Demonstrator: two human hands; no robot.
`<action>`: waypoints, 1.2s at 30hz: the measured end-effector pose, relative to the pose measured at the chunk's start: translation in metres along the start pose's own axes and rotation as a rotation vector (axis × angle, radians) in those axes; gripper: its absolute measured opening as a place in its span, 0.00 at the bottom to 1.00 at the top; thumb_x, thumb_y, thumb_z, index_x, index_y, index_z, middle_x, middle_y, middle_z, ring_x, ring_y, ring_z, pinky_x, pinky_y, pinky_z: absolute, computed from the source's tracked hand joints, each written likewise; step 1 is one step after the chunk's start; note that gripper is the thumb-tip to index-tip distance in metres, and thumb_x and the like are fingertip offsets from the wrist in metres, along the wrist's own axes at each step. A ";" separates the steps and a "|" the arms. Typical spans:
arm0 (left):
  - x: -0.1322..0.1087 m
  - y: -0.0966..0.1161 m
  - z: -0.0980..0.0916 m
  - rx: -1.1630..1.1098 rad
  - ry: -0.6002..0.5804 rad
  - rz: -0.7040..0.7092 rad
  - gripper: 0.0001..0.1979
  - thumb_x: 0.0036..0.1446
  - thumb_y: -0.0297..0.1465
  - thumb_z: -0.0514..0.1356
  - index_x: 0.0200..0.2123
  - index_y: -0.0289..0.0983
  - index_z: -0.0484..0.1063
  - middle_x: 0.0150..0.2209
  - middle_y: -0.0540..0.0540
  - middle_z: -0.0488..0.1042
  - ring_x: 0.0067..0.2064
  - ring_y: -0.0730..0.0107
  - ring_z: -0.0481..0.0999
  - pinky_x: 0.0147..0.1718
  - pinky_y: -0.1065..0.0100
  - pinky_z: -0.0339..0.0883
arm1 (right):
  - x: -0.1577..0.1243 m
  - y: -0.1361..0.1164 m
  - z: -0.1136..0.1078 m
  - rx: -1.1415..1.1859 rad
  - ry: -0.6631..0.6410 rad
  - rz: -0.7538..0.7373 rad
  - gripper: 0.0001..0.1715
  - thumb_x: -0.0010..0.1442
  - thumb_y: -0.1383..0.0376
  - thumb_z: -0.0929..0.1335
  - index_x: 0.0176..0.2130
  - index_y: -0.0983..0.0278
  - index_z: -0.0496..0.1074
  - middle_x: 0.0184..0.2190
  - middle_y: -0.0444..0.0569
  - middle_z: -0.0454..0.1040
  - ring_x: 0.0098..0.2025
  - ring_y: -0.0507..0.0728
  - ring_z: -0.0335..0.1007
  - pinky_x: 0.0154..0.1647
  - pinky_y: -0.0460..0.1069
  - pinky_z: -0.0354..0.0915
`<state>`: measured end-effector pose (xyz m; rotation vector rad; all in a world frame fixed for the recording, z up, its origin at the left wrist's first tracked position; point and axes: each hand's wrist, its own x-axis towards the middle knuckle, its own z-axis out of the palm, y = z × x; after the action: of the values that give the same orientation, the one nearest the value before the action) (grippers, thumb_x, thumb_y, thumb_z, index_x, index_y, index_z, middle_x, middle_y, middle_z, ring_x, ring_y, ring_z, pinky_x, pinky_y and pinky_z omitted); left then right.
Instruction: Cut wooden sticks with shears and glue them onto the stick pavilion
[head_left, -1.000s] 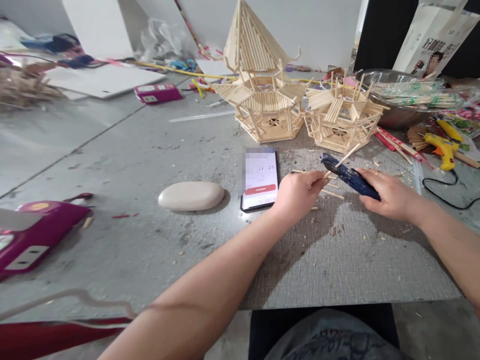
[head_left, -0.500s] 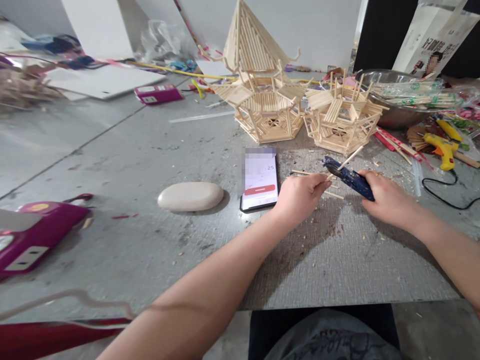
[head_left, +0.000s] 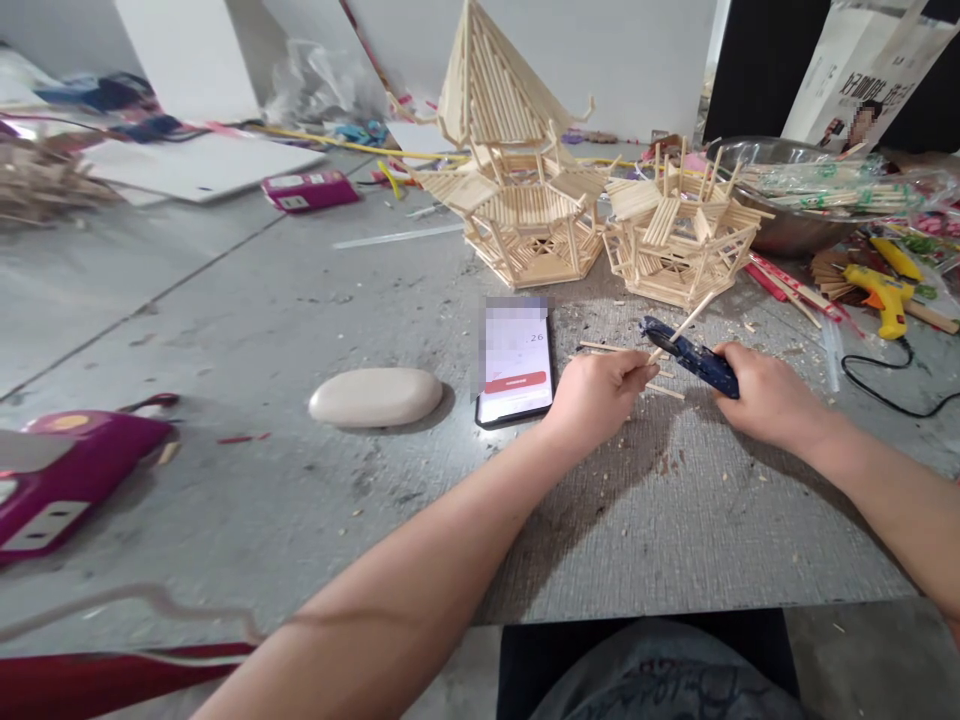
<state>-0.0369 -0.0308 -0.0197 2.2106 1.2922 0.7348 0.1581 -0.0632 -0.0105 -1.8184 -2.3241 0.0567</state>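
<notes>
My left hand (head_left: pixel 596 397) is closed in a pinch on a thin wooden stick (head_left: pixel 690 318) that slants up to the right. My right hand (head_left: pixel 765 396) grips the handles of dark blue cutters (head_left: pixel 686 352), whose jaws sit around the stick just right of my left fingers. Several loose sticks (head_left: pixel 664 391) lie on the grey mat under the hands. Behind them stand a stick pagoda with a pointed roof (head_left: pixel 510 180) and a lower roofless stick frame (head_left: pixel 679 235).
A phone (head_left: pixel 516 360) with a lit screen lies left of my left hand, a smooth pale stone (head_left: pixel 375 396) further left. A yellow glue gun (head_left: pixel 885 295) with black cord and a metal bowl of sticks (head_left: pixel 795 190) sit at right. Magenta boxes (head_left: pixel 67 470) lie at left.
Both hands with the stick and cutters have stayed almost in place; the view has shifted slightly. My right hand has slid a little further down the cutter handles.
</notes>
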 end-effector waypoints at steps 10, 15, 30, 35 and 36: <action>0.003 -0.002 0.002 -0.034 -0.017 -0.011 0.15 0.52 0.34 0.51 0.19 0.35 0.67 0.15 0.51 0.64 0.20 0.78 0.61 0.20 0.74 0.51 | 0.003 0.000 0.002 -0.004 -0.034 0.029 0.13 0.51 0.65 0.61 0.39 0.64 0.66 0.28 0.52 0.74 0.29 0.58 0.70 0.26 0.50 0.59; 0.005 -0.005 0.002 -0.005 -0.063 -0.041 0.14 0.52 0.34 0.51 0.18 0.36 0.66 0.16 0.51 0.66 0.20 0.77 0.62 0.21 0.73 0.51 | 0.009 0.007 0.006 -0.028 -0.057 0.061 0.12 0.54 0.61 0.60 0.37 0.64 0.66 0.28 0.53 0.74 0.29 0.59 0.70 0.25 0.50 0.58; 0.009 -0.013 -0.006 -0.291 0.115 -0.220 0.11 0.51 0.34 0.55 0.22 0.35 0.70 0.18 0.51 0.69 0.20 0.78 0.65 0.21 0.73 0.57 | 0.009 0.025 0.003 -0.190 -0.076 -0.047 0.21 0.52 0.58 0.62 0.45 0.64 0.63 0.37 0.54 0.72 0.36 0.62 0.69 0.30 0.53 0.61; 0.010 -0.014 -0.006 -0.405 0.193 -0.262 0.10 0.50 0.35 0.56 0.23 0.35 0.71 0.17 0.52 0.67 0.20 0.79 0.63 0.21 0.73 0.57 | 0.016 0.050 -0.002 -0.242 0.029 -0.028 0.34 0.52 0.47 0.61 0.50 0.67 0.61 0.38 0.58 0.70 0.39 0.64 0.67 0.36 0.56 0.62; 0.011 -0.015 -0.006 -0.433 0.206 -0.272 0.10 0.50 0.36 0.57 0.23 0.35 0.70 0.17 0.52 0.67 0.20 0.79 0.63 0.21 0.73 0.57 | 0.018 0.057 -0.002 -0.264 0.044 -0.005 0.35 0.52 0.47 0.61 0.50 0.68 0.61 0.38 0.58 0.70 0.39 0.64 0.67 0.37 0.57 0.62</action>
<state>-0.0458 -0.0140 -0.0228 1.6142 1.3447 1.0401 0.2091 -0.0316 -0.0149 -1.9071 -2.4002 -0.3019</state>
